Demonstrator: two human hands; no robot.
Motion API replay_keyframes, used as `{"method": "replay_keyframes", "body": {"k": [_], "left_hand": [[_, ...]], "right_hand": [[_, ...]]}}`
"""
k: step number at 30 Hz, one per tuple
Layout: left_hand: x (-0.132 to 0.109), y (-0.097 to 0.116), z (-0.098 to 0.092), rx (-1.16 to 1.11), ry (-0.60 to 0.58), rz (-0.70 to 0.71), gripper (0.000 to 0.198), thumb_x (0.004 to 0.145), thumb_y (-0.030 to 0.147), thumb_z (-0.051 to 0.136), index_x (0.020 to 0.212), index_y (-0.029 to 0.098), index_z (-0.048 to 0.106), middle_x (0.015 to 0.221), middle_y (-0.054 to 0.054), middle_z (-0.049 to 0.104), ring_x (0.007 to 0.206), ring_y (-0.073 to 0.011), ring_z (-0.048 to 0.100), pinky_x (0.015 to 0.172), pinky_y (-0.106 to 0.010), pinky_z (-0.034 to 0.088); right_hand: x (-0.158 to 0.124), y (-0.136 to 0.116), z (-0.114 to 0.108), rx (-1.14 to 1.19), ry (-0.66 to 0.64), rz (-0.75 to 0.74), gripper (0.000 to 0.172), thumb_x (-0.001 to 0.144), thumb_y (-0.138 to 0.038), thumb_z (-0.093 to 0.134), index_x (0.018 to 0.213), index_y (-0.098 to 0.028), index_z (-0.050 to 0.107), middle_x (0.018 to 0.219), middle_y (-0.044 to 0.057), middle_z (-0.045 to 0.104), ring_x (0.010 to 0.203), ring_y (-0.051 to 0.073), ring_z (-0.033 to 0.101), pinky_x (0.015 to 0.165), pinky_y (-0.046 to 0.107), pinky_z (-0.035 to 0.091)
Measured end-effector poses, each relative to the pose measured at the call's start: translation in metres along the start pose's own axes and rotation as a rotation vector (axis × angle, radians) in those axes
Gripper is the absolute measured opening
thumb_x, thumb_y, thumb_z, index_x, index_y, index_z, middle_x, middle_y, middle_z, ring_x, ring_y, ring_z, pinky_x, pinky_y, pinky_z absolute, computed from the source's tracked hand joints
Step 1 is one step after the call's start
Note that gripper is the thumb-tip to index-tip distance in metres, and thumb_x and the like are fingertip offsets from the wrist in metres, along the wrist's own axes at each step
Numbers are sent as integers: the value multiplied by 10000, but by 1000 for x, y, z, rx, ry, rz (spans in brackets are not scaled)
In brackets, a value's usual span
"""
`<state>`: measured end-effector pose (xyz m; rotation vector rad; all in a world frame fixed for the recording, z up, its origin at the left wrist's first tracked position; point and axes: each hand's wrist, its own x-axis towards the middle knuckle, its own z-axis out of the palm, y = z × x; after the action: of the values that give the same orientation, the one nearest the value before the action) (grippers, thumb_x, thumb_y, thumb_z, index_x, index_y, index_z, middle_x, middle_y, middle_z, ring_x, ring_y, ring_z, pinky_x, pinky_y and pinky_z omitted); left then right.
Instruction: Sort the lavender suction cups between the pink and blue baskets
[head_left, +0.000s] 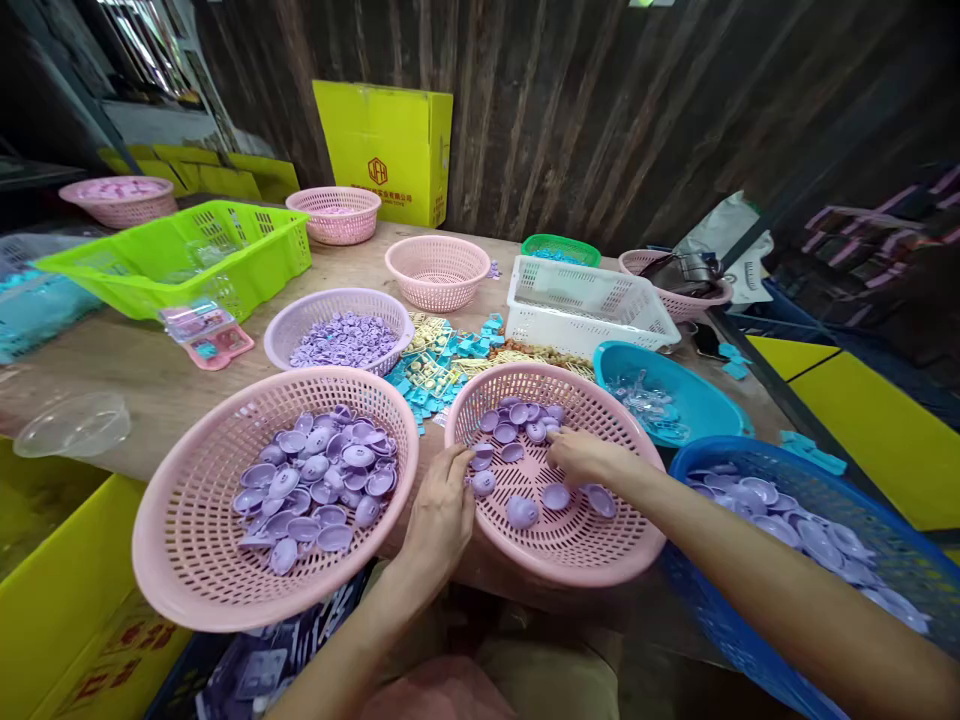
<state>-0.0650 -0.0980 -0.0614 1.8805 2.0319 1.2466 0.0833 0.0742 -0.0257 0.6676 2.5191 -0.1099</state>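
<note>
Two wide pink plastic baskets stand side by side before me. In the right pink basket (645, 520) lie loose purple oval plastic shells (523, 512), some with the hollow side up. My left hand (439, 510) is closed over this basket's left rim, its fingertips beside a few shells. Inside the same basket, my right hand (585, 458) reaches down with curled fingers among the shells; what is between its fingertips is hidden. The left pink basket (180, 500) carries a heap of similar purple shells (315, 470).
A blue basket (697, 580) of purple shells stands at right, beside a teal basin (720, 410) with clear pieces. Behind are a lilac basket (274, 335), loose blue and cream parts (442, 365), a white crate (555, 325), a green crate (255, 270) and a yellow box (390, 140).
</note>
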Motion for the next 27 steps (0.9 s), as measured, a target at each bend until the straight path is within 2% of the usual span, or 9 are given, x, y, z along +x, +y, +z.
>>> {"method": "replay_keyframes", "body": {"k": [3, 8, 11, 13, 15, 18, 23, 25, 27], "left_hand": [[0, 1, 1, -22, 31, -12, 406, 783, 11, 359, 1149, 163, 448, 1156, -104, 509, 1121, -204, 485, 969, -407, 424], [-1, 0, 1, -4, 44, -7, 381, 789, 18, 373, 1136, 156, 449, 1141, -108, 516, 1098, -209, 495, 954, -409, 435], [-2, -1, 0, -5, 38, 1, 372, 798, 21, 368, 1136, 157, 446, 1151, -109, 508, 1109, -205, 487, 960, -402, 431], [-2, -1, -1, -7, 31, 7, 378, 794, 12, 364, 1134, 155, 446, 1153, -108, 503, 1114, -198, 482, 964, -390, 429], [-2, -1, -1, -4, 31, 12, 377, 791, 5, 367, 1130, 149, 448, 1147, -108, 503, 1110, -193, 479, 965, -378, 429], [-2, -1, 0, 8, 42, 17, 373, 789, 5, 381, 1125, 147, 454, 1141, -107, 499, 1106, -193, 475, 963, -376, 428], [-4, -3, 1, 27, 46, 21, 336, 817, 30, 377, 1118, 158, 455, 1147, -103, 491, 1116, -193, 469, 965, -385, 426], [-4, -4, 0, 42, 39, 27, 321, 824, 40, 379, 1112, 159, 456, 1143, -101, 493, 1113, -194, 472, 960, -387, 430], [-4, -4, 0, 59, 36, 32, 319, 825, 44, 380, 1111, 161, 455, 1137, -101, 495, 1107, -197, 476, 952, -390, 437]], "right_hand": [[-1, -12, 1, 30, 147, -40, 232, 706, -133, 589, 926, -137, 664, 981, 129, 576, 907, 242, 549, 731, 327, 442], [34, -48, 11, 78, 349, -340, 368, 746, -232, 584, 1109, -176, 572, 1139, 119, 499, 1010, 231, 486, 764, 336, 431], [42, -43, 14, 46, 230, -406, 256, 711, -228, 613, 963, -184, 634, 1087, 110, 522, 1000, 239, 482, 732, 337, 425], [37, -32, 12, 21, 41, -308, 147, 635, -178, 673, 781, -178, 657, 997, 96, 561, 909, 229, 515, 706, 332, 418], [28, -23, 9, 4, -46, -158, 116, 575, -108, 702, 657, -159, 638, 956, 104, 578, 873, 232, 523, 702, 333, 408], [20, -25, 7, 63, 113, -117, 99, 659, -64, 618, 715, -142, 640, 947, 121, 572, 866, 227, 527, 696, 319, 396], [45, -53, 29, 326, 224, -345, 385, 699, -92, 589, 1079, -146, 546, 968, 78, 534, 786, 155, 516, 658, 261, 400], [61, -58, 41, 390, 256, -379, 328, 695, -122, 614, 1018, -134, 562, 944, 70, 533, 800, 155, 504, 674, 260, 398], [71, -57, 50, 413, 264, -420, 143, 716, -154, 609, 857, -135, 598, 925, 65, 537, 786, 149, 493, 678, 258, 388]]}}
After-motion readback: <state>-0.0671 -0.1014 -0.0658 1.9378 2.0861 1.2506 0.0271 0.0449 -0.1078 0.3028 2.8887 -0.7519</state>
